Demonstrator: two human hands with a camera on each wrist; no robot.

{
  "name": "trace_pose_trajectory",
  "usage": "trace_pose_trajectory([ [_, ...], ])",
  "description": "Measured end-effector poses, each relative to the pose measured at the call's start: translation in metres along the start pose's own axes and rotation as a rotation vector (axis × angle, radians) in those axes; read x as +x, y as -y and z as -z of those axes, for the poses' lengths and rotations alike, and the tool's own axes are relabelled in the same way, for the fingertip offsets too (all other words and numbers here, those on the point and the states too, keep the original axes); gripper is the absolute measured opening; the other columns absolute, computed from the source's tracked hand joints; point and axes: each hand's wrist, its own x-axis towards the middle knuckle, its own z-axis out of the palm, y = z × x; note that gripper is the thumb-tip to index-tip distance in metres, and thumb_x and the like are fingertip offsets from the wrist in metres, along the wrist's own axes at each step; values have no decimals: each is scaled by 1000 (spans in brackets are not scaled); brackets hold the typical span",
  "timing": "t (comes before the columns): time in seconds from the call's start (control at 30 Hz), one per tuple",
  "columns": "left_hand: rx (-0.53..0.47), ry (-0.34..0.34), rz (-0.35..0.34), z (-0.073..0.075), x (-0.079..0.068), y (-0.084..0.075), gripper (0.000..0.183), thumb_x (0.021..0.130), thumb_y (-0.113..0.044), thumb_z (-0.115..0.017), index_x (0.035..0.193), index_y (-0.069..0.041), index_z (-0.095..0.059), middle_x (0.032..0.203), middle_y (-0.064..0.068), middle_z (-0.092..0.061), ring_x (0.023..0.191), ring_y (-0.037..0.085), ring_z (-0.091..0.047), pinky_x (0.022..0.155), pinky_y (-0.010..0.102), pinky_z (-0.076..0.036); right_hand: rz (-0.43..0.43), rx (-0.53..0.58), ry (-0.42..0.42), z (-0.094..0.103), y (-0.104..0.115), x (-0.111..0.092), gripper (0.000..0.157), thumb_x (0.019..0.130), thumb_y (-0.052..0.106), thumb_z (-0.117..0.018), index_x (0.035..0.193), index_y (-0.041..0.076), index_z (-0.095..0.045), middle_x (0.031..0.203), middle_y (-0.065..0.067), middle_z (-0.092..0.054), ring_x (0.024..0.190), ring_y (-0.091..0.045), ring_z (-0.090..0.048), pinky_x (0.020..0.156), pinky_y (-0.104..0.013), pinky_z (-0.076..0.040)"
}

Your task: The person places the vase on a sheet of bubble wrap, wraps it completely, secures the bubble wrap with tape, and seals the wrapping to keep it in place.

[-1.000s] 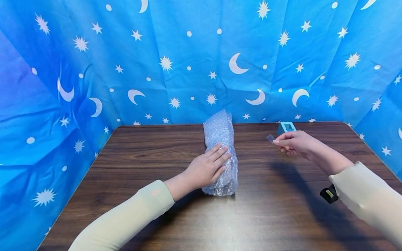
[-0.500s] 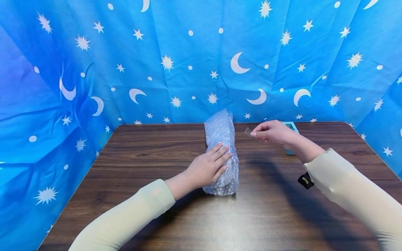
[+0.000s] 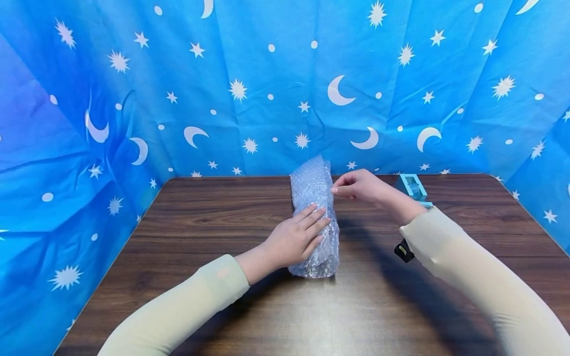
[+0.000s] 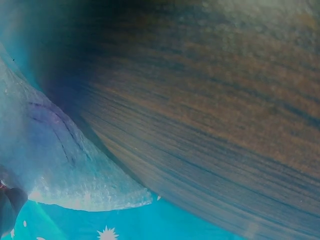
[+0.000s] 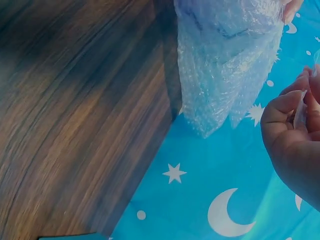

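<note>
A long bundle in bubble wrap (image 3: pixel 309 185) lies lengthwise on the table, its far end reaching over the back edge in the head view. My left hand (image 3: pixel 291 238) rests on top of its nearer half, fingers extended across the wrap. At the right side of the bundle's far half is my right hand (image 3: pixel 358 185), thumb and fingertips pinching a short strip of clear tape (image 5: pixel 317 59). The strip barely shows against the wrap in the head view. In the right wrist view, the pinching right hand (image 5: pixel 292 127) appears at the right edge, beside the bundle's end (image 5: pixel 210 100).
A light-blue tape dispenser (image 3: pixel 411 187) stands at the back right of the dark wood table (image 3: pixel 213 212), partly behind the right forearm. A blue cloth (image 3: pixel 249 118) with white moons and stars hangs along the back and sides.
My right hand has moved left from beside the tape dispenser to the bundle, carrying the tape strip. My left hand has stayed in place on the wrap.
</note>
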Motion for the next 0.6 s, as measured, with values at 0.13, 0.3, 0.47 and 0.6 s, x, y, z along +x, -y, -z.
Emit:
trace_pose_trajectory([
  [0.13, 1, -8, -5, -1, 1, 0, 45, 104, -26, -56, 144, -6, -57, 152, 16, -56, 145, 34, -50, 120, 42, -42, 12, -12, 22, -4, 0, 10, 28, 101, 21, -64, 110, -4, -72, 70, 1, -53, 68, -19, -50, 63, -29, -43],
  [0.3, 8, -22, -19, -1, 2, 0, 45, 104, -26, -56, 144, -6, -58, 152, 16, -56, 145, 33, -50, 120, 42, -43, 20, -58, 63, -10, 3, 21, 25, 101, 19, -65, 106, -3, -73, 63, 6, -50, 60, -15, -46, 60, -27, -41],
  [0.47, 33, -29, -26, 0, 3, 0, 45, 104, -27, -57, 144, -6, -58, 151, 15, -57, 144, 32, -52, 119, 40, -44, 35, -112, 74, -17, 11, 30, 22, 99, 20, -66, 100, -1, -75, 67, 6, -54, 60, -12, -45, 63, -28, -45],
  [0.6, 48, -29, -26, 0, 2, 0, 45, 103, -27, -58, 143, -7, -59, 150, 15, -58, 144, 32, -52, 118, 40, -45, 22, -143, 66, -23, 15, 34, 22, 98, 21, -67, 97, 0, -75, 71, 5, -58, 60, -10, -44, 64, -27, -47],
])
